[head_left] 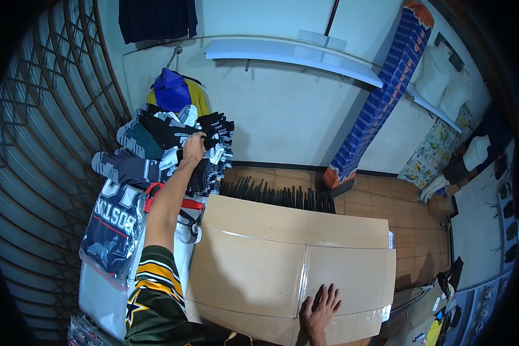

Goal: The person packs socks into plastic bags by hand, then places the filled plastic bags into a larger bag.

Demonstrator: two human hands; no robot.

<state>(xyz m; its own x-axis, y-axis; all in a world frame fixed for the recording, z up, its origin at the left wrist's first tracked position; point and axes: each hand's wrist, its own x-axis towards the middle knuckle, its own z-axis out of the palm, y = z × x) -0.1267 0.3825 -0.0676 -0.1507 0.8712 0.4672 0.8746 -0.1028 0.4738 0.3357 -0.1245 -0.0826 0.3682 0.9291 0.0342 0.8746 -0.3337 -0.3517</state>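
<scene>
Our left hand (194, 147) reaches far left, fingers curled over the heaped dark socks (155, 134) — whether they clasp any, we cannot tell. Our right hand (320, 310) lies flat, fingers spread, holding nothing, on the near cardboard box (254, 259).

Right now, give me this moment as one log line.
left hand: on sock pile | right hand: flat on cardboard box | bagged jersey: left of box

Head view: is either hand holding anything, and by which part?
Left hand grips the hanging socks mid-bunch; exact part unclear. Right hand holds nothing, flat on the cardboard box.
</scene>
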